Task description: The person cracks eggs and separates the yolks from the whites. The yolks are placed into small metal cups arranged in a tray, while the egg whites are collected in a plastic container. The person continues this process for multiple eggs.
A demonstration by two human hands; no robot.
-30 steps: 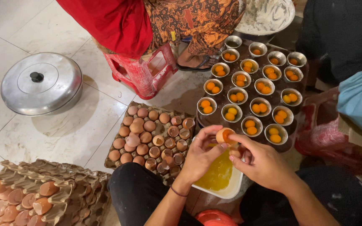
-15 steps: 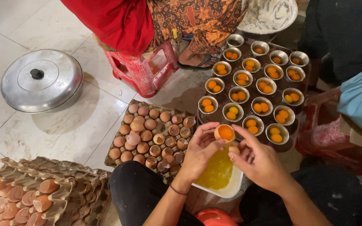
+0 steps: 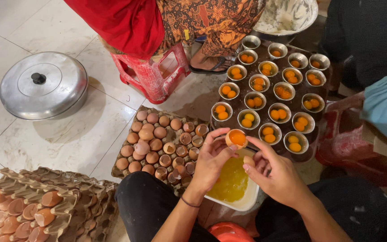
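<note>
The left hand (image 3: 211,159) pinched a half shell (image 3: 237,138) with a yolk above the white tub (image 3: 247,202). The right hand (image 3: 277,172) cupped another shell (image 3: 248,161), mostly hidden by its fingers. The tub's near edge lay behind the wrists.

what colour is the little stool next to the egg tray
The plastic stool is red, seen clearly in the head view, standing just above the egg tray.
</note>
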